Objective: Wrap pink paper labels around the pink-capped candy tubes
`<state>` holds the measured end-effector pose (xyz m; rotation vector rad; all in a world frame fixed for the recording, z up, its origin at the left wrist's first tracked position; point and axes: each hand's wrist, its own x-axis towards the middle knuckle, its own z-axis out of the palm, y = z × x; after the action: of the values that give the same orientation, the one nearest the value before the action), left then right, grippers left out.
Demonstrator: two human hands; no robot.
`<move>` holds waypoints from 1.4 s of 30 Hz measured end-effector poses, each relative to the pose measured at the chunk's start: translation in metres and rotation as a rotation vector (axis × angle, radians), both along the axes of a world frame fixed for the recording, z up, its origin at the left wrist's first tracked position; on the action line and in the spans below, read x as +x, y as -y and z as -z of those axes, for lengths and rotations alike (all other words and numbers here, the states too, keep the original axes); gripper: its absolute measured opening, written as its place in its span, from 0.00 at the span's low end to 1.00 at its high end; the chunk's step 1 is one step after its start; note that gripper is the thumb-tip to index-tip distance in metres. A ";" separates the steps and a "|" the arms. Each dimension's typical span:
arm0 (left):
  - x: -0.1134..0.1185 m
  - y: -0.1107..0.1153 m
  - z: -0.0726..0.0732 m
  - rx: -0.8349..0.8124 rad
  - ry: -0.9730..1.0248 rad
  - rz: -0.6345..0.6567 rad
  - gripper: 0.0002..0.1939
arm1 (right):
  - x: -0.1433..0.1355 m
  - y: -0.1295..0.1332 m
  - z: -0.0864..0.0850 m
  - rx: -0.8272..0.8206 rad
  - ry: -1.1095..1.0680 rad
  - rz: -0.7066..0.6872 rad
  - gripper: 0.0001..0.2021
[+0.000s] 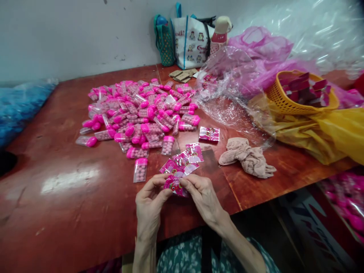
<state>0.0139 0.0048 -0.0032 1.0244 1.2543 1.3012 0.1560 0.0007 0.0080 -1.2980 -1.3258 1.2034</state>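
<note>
Between both hands, close to the table's front edge, is a small pink printed label (174,185). My left hand (152,203) pinches its left side with thumb and fingers. On the other side, my right hand (202,197) grips the upper right corner. Just beyond the fingers lie several loose pink labels (183,160), overlapping one another. A small stack of the same labels (209,134) rests a little farther back. One clear candy bottle (140,170) with a pink cap and pink balls lies nearest my left hand, in front of a large heap of such bottles (142,110).
A crumpled beige cloth (247,157) lies to the right. Behind it are clear plastic film (227,91), a yellow basket (287,102) and a yellow bag (318,127). Bags and bottles, including a white tote (189,41), stand against the wall. Blue bagged goods (22,106) sit at left.
</note>
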 end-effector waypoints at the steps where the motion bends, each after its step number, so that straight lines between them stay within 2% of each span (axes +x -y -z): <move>1: 0.000 0.000 -0.001 -0.025 0.011 0.067 0.06 | 0.000 0.000 0.000 0.015 0.003 -0.027 0.15; 3: 0.000 0.000 -0.003 -0.072 0.044 0.154 0.10 | -0.001 0.000 -0.001 0.045 0.017 -0.069 0.13; 5: 0.001 0.001 -0.003 -0.082 0.100 0.129 0.11 | -0.003 0.000 -0.002 0.067 0.019 -0.099 0.12; 8: 0.002 0.000 -0.003 -0.052 0.188 0.032 0.09 | -0.005 0.000 -0.004 0.046 -0.041 -0.108 0.08; 12: 0.000 -0.003 -0.003 -0.113 0.298 -0.099 0.09 | -0.009 -0.001 -0.004 -0.072 -0.085 -0.047 0.07; 14: 0.001 -0.004 -0.002 -0.134 0.321 -0.161 0.09 | -0.012 0.000 -0.002 -0.090 -0.075 -0.034 0.12; 18: 0.001 -0.002 0.000 -0.161 0.327 -0.297 0.09 | -0.016 0.005 -0.001 -0.005 0.032 -0.058 0.19; 22: -0.018 0.001 -0.003 -0.157 0.345 -0.499 0.10 | -0.025 0.000 -0.005 0.050 0.207 -0.031 0.22; 25: -0.042 0.002 -0.010 -0.104 0.353 -0.655 0.10 | -0.048 -0.019 -0.014 0.086 0.423 0.049 0.19; 28: -0.059 0.005 -0.019 -0.045 0.364 -0.751 0.11 | -0.086 -0.042 -0.019 0.117 0.591 0.041 0.15; 31: -0.065 0.007 -0.025 -0.017 0.382 -0.774 0.12 | -0.118 -0.052 -0.016 0.100 0.687 -0.025 0.23; 34: -0.065 0.009 -0.027 -0.009 0.402 -0.777 0.11 | -0.121 -0.046 -0.009 0.089 0.642 -0.051 0.23; 38: -0.065 0.007 -0.024 -0.002 0.431 -0.762 0.09 | -0.087 -0.027 -0.010 0.063 0.498 -0.082 0.10; 39: -0.064 0.006 -0.023 -0.002 0.437 -0.753 0.09 | -0.077 -0.022 -0.013 0.045 0.423 -0.088 0.09; 42: -0.060 0.003 -0.022 -0.004 0.448 -0.723 0.08 | -0.055 -0.009 -0.021 -0.091 0.009 -0.079 0.11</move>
<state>-0.0461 0.0016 0.0186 0.2200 1.3073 1.9368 0.1008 0.0096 0.0287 -1.3273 -1.3531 1.3272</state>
